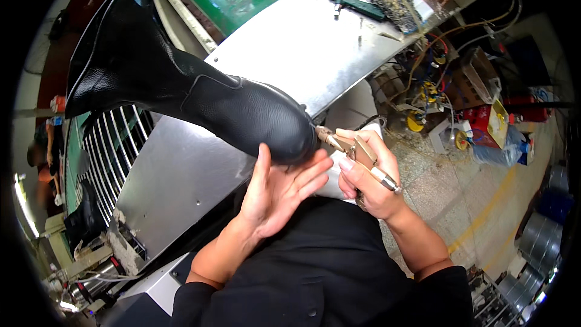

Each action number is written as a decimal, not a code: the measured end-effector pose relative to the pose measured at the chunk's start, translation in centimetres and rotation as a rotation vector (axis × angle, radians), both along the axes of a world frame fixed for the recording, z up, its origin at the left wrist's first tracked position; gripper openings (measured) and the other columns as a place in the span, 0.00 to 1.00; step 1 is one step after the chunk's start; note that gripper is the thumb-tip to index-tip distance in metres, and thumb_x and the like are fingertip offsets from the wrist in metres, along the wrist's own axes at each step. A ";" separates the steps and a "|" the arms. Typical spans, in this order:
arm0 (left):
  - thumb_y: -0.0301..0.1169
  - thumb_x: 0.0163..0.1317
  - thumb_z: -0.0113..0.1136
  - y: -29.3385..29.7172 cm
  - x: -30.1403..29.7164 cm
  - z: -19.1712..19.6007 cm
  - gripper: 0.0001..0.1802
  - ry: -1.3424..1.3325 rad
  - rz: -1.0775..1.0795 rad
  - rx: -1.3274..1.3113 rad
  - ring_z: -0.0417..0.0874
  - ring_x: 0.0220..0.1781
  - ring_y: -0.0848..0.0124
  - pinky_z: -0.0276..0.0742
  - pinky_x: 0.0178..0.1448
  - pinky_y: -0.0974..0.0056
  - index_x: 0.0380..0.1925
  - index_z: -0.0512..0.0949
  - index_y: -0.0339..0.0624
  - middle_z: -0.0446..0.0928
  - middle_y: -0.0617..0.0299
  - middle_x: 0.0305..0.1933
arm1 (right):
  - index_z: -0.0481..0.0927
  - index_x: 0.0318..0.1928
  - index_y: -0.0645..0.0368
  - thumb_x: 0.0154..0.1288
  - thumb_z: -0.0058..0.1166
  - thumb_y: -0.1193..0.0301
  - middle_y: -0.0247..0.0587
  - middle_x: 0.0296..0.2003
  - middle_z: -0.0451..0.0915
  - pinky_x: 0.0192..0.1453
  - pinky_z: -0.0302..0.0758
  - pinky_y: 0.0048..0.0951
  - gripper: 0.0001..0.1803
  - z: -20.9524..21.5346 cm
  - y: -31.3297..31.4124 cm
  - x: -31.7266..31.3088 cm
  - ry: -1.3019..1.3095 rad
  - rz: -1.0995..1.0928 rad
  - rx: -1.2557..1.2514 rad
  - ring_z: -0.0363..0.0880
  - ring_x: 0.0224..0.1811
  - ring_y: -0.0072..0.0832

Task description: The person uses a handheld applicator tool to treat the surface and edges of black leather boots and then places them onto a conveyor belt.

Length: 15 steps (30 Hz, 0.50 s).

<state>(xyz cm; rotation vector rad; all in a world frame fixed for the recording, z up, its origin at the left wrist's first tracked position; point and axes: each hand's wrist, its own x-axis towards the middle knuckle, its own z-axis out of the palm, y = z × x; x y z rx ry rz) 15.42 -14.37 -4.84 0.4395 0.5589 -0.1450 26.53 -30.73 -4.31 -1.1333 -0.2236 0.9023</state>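
Note:
A tall black leather boot lies over the metal worktop, its shaft toward the far left and its rounded toe toward me. My left hand is open at the toe, palm turned up and fingers stretched out. Its thumb and fingertips meet the toe's outline; whether they bear its weight I cannot tell. In my right hand is a small metal spray gun, with fingers wrapped round it. The nozzle points at the toe's right edge, very close to it. Part of its grip is hidden by my fingers.
Beneath the boot runs a shiny metal worktop, beside a wire rack. A green clamp-like tool lies at the back amid dark debris. Hoses, a cardboard box and a clear plastic bag crowd the right. Another person stands far left.

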 end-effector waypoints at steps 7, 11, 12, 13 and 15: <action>0.74 0.63 0.34 -0.4 6.8 -1.5 0.56 -0.178 -0.011 -0.123 0.60 0.76 0.56 0.61 0.76 0.53 0.70 0.53 0.30 0.62 0.45 0.71 | 0.66 0.58 0.68 0.70 0.51 0.75 0.38 0.35 0.77 0.29 0.70 0.19 0.19 -2.7 1.7 -0.5 -0.383 -0.282 -0.064 0.71 0.26 0.15; 0.76 0.60 0.32 0.3 9.1 -3.0 0.55 -0.231 -0.012 -0.177 0.64 0.72 0.59 0.64 0.74 0.54 0.68 0.57 0.36 0.66 0.50 0.68 | 0.63 0.59 0.68 0.71 0.50 0.74 0.42 0.39 0.75 0.28 0.69 0.20 0.20 -4.0 4.1 -0.5 -0.577 -0.351 -0.080 0.69 0.25 0.16; 0.76 0.60 0.32 0.5 9.6 -3.2 0.55 -0.239 -0.002 -0.187 0.65 0.72 0.59 0.64 0.74 0.54 0.68 0.57 0.37 0.67 0.50 0.67 | 0.63 0.59 0.68 0.71 0.50 0.74 0.42 0.39 0.76 0.29 0.70 0.20 0.20 -4.6 4.5 -0.4 -0.581 -0.356 -0.079 0.70 0.25 0.17; 0.75 0.62 0.32 0.6 10.2 -3.4 0.53 -0.232 0.020 -0.164 0.70 0.68 0.61 0.68 0.70 0.56 0.68 0.59 0.38 0.70 0.51 0.64 | 0.64 0.60 0.68 0.71 0.50 0.74 0.43 0.40 0.76 0.30 0.71 0.21 0.20 -4.7 4.9 0.0 -0.574 -0.355 -0.077 0.71 0.26 0.17; 0.73 0.64 0.33 1.8 10.9 -3.2 0.51 -0.228 -0.125 0.071 0.73 0.64 0.63 0.71 0.67 0.59 0.68 0.60 0.37 0.72 0.52 0.63 | 0.64 0.60 0.69 0.71 0.50 0.74 0.44 0.41 0.77 0.32 0.73 0.22 0.21 -4.8 5.6 0.9 -0.547 -0.354 -0.069 0.72 0.27 0.19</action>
